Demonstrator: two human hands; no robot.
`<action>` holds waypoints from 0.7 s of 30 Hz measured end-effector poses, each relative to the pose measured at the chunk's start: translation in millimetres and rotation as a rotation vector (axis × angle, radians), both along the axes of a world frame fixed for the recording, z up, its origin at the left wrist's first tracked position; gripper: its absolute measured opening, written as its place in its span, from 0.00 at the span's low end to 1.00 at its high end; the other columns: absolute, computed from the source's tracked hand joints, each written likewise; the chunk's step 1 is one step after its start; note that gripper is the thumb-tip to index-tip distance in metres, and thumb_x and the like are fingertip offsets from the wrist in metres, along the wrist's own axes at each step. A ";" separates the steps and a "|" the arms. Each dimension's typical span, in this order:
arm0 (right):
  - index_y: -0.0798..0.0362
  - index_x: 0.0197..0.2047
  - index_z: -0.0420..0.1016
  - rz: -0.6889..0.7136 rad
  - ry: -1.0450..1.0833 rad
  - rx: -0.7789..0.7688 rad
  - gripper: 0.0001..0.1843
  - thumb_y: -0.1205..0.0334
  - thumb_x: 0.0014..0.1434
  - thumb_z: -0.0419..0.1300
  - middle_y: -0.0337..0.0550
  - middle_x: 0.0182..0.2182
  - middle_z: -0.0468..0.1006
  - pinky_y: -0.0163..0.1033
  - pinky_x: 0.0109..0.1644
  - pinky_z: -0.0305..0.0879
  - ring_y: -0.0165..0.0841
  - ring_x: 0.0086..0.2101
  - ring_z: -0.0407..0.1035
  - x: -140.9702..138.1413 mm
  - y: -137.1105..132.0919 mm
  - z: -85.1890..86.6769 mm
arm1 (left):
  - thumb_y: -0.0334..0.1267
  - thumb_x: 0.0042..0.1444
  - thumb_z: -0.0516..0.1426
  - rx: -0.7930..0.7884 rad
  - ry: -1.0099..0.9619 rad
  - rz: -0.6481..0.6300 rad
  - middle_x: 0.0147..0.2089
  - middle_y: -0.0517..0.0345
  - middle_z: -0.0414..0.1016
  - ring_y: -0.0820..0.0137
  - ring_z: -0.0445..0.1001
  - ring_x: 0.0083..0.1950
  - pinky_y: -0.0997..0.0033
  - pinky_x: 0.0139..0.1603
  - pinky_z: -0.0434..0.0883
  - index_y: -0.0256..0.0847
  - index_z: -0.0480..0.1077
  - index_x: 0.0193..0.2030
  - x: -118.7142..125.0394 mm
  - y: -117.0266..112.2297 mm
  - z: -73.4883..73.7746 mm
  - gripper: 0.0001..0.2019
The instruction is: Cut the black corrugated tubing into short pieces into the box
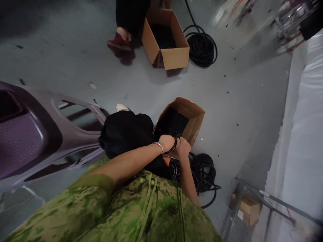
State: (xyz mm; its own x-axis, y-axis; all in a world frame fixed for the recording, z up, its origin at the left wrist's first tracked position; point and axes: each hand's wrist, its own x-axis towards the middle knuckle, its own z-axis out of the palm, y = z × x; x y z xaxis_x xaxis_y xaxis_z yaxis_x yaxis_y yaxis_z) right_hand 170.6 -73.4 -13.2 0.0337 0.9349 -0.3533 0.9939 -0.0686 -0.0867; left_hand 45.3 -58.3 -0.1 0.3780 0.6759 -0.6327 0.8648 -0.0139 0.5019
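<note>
My left hand (167, 143), with a bracelet at the wrist, is closed on a black hose (173, 146). Right beside it, my right hand (183, 148) is closed on the same hose, its fingers meeting the left hand's. Both hands are over the near edge of an open cardboard box (198, 116). Inside the box lies a heap of small shiny black pieces (178, 123). A loose coil of black hose (205, 171) rests on the floor by my right forearm. My fingers hide the gripped part of the hose.
Farther off, a second cardboard box (176, 57) with black contents stands beside another hose coil (202, 48) and a person's red shoe (119, 43). A purple-grey plastic chair (73, 131) is at left. A metal frame (267, 195) and a small carton (248, 208) are at lower right.
</note>
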 end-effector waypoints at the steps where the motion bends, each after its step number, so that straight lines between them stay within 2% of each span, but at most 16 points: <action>1: 0.54 0.43 0.78 -0.016 0.025 0.006 0.15 0.60 0.66 0.51 0.53 0.38 0.81 0.37 0.38 0.63 0.38 0.37 0.75 0.9 1.1 -0.3 | 0.40 0.56 0.59 0.019 0.012 -0.004 0.40 0.37 0.80 0.56 0.78 0.47 0.67 0.46 0.72 0.31 0.79 0.41 0.2 -0.1 -0.3 0.14; 4: 0.52 0.39 0.79 -0.089 0.202 0.032 0.14 0.59 0.64 0.52 0.49 0.32 0.81 0.36 0.37 0.63 0.37 0.33 0.74 6.7 3.3 -4.0 | 0.41 0.57 0.58 0.088 0.044 -0.025 0.39 0.37 0.80 0.55 0.79 0.46 0.66 0.45 0.72 0.31 0.80 0.40 0.7 0.9 -1.4 0.14; 7: 0.52 0.37 0.77 -0.223 0.559 -0.014 0.17 0.54 0.63 0.50 0.41 0.26 0.78 0.34 0.32 0.64 0.33 0.26 0.71 14.8 2.7 -7.5 | 0.41 0.57 0.57 0.118 0.041 -0.045 0.40 0.36 0.80 0.54 0.79 0.45 0.66 0.43 0.73 0.31 0.79 0.40 0.4 3.5 -1.4 0.15; 9: 0.52 0.37 0.75 -0.297 0.793 -0.065 0.18 0.50 0.62 0.49 0.39 0.25 0.77 0.33 0.28 0.63 0.30 0.23 0.69 20.1 1.8 -7.3 | 0.41 0.57 0.56 0.123 0.034 -0.054 0.41 0.35 0.80 0.54 0.80 0.44 0.65 0.42 0.73 0.30 0.79 0.40 0.0 5.3 0.0 0.15; 12: 0.53 0.34 0.73 -0.295 0.956 -0.085 0.20 0.47 0.61 0.49 0.39 0.26 0.75 0.32 0.28 0.63 0.29 0.24 0.67 26.7 1.8 -3.6 | 0.40 0.57 0.56 0.126 0.026 -0.060 0.40 0.36 0.80 0.54 0.80 0.43 0.64 0.41 0.74 0.30 0.79 0.41 -0.9 6.7 4.0 0.15; 14: 0.53 0.30 0.71 -0.246 0.930 -0.063 0.21 0.47 0.62 0.48 0.39 0.23 0.73 0.32 0.29 0.63 0.29 0.23 0.65 29.4 2.6 -1.3 | 0.39 0.57 0.56 0.132 0.019 -0.058 0.41 0.36 0.80 0.55 0.80 0.43 0.65 0.42 0.74 0.30 0.79 0.42 -1.8 6.9 7.1 0.15; 17: 0.52 0.28 0.72 -0.144 0.718 0.006 0.21 0.51 0.65 0.46 0.38 0.21 0.72 0.33 0.31 0.62 0.30 0.24 0.66 29.7 3.1 -0.7 | 0.39 0.57 0.56 0.124 0.016 -0.051 0.43 0.36 0.80 0.57 0.80 0.44 0.68 0.44 0.73 0.29 0.78 0.44 -3.1 6.8 10.0 0.15; 19: 0.53 0.32 0.75 -0.058 0.519 0.048 0.20 0.55 0.66 0.47 0.41 0.25 0.76 0.34 0.35 0.63 0.32 0.29 0.69 27.5 2.2 -0.8 | 0.39 0.57 0.56 0.105 0.027 -0.058 0.44 0.36 0.80 0.57 0.80 0.45 0.68 0.44 0.73 0.29 0.78 0.44 -3.7 6.9 9.8 0.16; 21: 0.53 0.40 0.78 0.016 0.335 0.060 0.17 0.57 0.67 0.48 0.44 0.32 0.80 0.34 0.39 0.63 0.34 0.35 0.72 24.2 0.7 0.2 | 0.40 0.57 0.57 0.092 0.040 -0.075 0.44 0.35 0.80 0.56 0.80 0.45 0.67 0.44 0.74 0.29 0.78 0.43 -4.0 7.1 8.5 0.16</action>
